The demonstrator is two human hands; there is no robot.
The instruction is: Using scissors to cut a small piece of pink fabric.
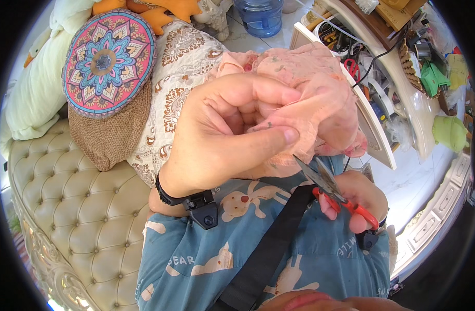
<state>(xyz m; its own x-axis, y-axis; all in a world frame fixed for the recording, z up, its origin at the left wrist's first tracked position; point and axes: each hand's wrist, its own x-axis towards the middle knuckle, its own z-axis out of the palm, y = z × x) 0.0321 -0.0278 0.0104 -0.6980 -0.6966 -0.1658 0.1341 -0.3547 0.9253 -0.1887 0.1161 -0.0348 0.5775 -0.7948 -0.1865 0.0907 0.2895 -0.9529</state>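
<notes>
My left hand (pixel 226 128) pinches an edge of thin peach-pink fabric (pixel 311 66) between thumb and fingers. The cloth is bunched over my lap and bears small printed flecks. In my right hand (pixel 362 190) is a pair of scissors with red handles (pixel 330 188), thumb and fingers through the loops. Their blades are slightly apart and point up and left, with the tips close to the lower edge of the fabric. Whether the tips touch the cloth I cannot tell. Both wrists carry a strap with a small black device.
A tufted leather sofa (pixel 78 186) lies at left, with a round mandala cushion (pixel 109 64), a brown cushion (pixel 109 140) and a white plush goose (pixel 35 101). An open drawer (pixel 373 128) with tools and red-handled scissors (pixel 352 69) is at right. A blue water jug (pixel 259 17) stands beyond.
</notes>
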